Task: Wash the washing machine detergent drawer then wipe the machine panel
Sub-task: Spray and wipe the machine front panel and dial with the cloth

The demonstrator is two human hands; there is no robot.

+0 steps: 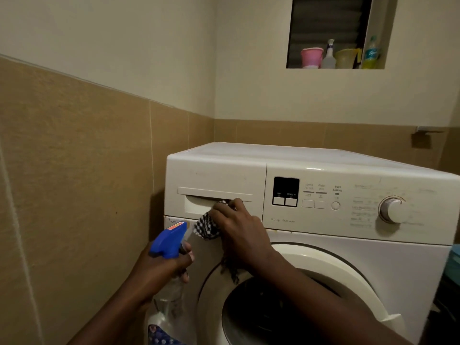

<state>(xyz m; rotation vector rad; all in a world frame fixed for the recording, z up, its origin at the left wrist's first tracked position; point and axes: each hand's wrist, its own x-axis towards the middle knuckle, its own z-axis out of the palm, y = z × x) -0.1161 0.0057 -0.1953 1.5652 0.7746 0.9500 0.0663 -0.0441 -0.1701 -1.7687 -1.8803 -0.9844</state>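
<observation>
Two hands are working here: my right hand is pressing a checkered cloth into the handle recess of the detergent drawer, fingers closed over the cloth, while my left hand is gripping a spray bottle by its blue trigger head, nozzle pointing up toward the drawer front. Drawer is sitting shut in the washing machine, top left of the panel. Risk, as I'm judging it: cloth is catching under the recess lip and I'm tugging the drawer out by accident, or I'm squeezing the trigger and mist is landing on the display and buttons just beside. Room is tight on the left, since the tiled wall is standing close to the machine's side and crowding the bottle hand; rightward the panel is lying open up to the dial.
</observation>
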